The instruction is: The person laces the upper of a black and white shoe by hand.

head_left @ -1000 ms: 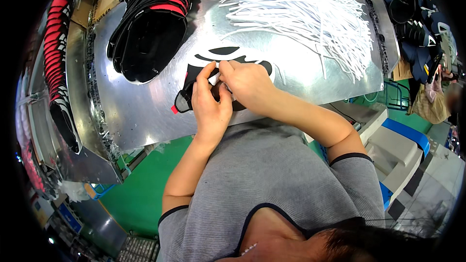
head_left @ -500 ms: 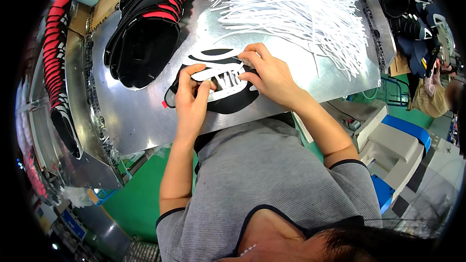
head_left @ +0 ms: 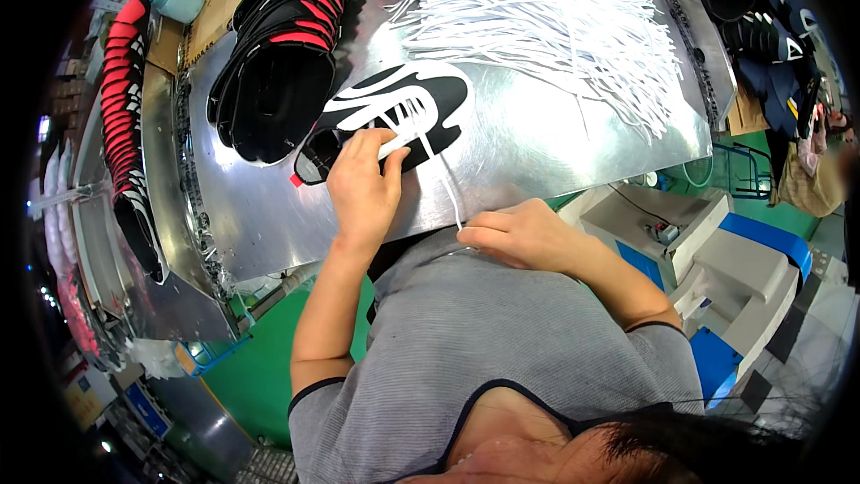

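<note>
A black and white shoe upper (head_left: 455, 88) lies on the metal table in front of me, its toe pointing away to the right and a small red tab at its heel end. My left hand (head_left: 365, 181) is closed on the near white edge beside the lacing rows, thumb and fingers pinching it. A white shoelace (head_left: 446, 181) runs from the eyelets toward me, drawn fairly straight. Its lower part is in the closed fingers of my right hand (head_left: 520, 231), at the table's near edge by my body. Those fingers hide the lace's end.
A stack of black and red shoe uppers (head_left: 278, 81) stands left of the work. Many white laces (head_left: 537, 27) lie spread at the back of the metal table (head_left: 555, 152). Another row of uppers (head_left: 119, 116) lines the far left, near a teal container (head_left: 176, 0). Dark uppers (head_left: 761, 45) sit at far right.
My right hand has moved from the eyelets down toward my body, drawing the lace out. The upper has turned, its toe now farther up. My left hand still grips its edge.
</note>
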The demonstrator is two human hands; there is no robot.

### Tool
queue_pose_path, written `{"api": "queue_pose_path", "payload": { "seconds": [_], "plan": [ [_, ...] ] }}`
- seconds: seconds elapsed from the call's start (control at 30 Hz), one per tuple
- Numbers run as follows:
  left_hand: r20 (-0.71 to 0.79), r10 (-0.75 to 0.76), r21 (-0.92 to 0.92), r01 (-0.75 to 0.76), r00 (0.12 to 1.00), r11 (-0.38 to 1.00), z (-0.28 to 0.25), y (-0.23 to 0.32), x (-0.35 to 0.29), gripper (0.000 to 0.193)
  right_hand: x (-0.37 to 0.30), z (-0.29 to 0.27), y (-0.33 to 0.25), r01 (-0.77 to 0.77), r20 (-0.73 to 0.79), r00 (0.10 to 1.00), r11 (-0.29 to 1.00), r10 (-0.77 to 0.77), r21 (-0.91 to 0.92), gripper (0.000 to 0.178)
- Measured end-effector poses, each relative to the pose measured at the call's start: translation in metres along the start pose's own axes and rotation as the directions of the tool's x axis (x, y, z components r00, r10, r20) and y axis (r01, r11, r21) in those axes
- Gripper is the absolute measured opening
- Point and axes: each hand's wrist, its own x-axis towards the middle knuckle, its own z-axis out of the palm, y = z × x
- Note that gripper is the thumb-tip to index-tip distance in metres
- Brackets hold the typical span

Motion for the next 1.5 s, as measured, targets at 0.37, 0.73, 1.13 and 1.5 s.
{"api": "queue_pose_path", "payload": {
  "seconds": [0.37, 0.73, 1.13, 1.5],
  "plan": [
    [-0.096, 0.221, 0.031, -0.219, 0.97, 0.975, -0.011, 0.03, 0.0, 0.012, 0.068, -0.018, 0.034, -0.345, 0.008, 0.824, 0.491, 0.566, 0.8, 0.02],
    [-0.124, 0.221, -0.106, -0.234, 0.967, 0.967, -0.016, 0.026, 0.011, 0.026, 0.052, 0.007, -0.001, -0.167, 0.302, 0.932, -0.502, 0.199, 0.849, 0.024],
    [0.296, -0.087, -0.106, 0.123, 0.951, 0.987, 0.011, 0.003, 0.021, 0.023, 0.077, -0.005, 0.066, -0.273, -0.359, 0.797, 0.82, 0.486, 0.504, 0.011],
    [0.278, -0.172, -0.083, 0.202, 0.945, 0.976, 0.015, 0.005, 0.026, 0.029, 0.092, 0.0, 0.084, -0.221, -0.456, 0.791, 0.885, 0.409, 0.41, 0.019]
  ]
}}
